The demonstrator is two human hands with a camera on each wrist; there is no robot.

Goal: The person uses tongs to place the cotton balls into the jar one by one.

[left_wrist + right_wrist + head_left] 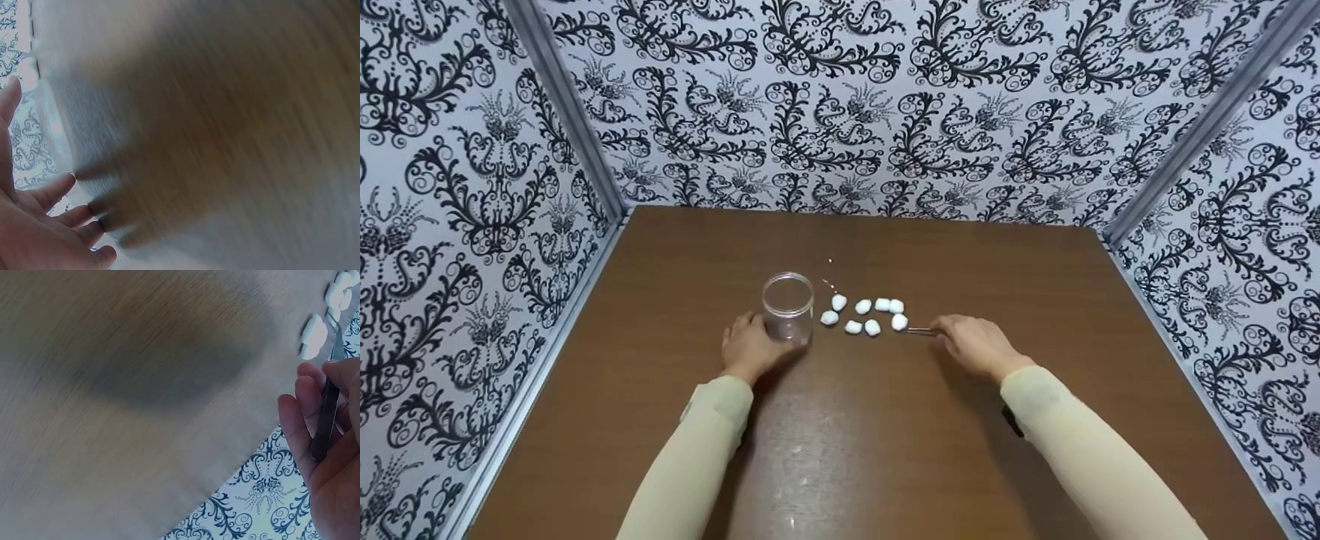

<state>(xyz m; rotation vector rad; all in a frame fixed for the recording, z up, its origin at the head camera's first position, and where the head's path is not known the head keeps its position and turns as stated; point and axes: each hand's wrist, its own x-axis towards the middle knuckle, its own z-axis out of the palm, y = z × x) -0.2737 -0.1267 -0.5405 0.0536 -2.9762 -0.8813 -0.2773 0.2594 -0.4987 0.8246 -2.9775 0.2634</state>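
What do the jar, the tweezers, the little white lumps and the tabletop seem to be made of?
Jar: clear and glossy; glass or plastic, I can't tell.
Tweezers: probably metal; slim, with a dark, smooth-looking body.
White lumps: probably cotton; matte, rounded and soft-looking.
Tabletop: wood or wood-look laminate; brown, streaked grain, slight sheen.

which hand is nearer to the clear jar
Left. The left hand cups the near left side of the clear jar, while the right hand, holding tweezers, is away to its right, beyond the white pieces.
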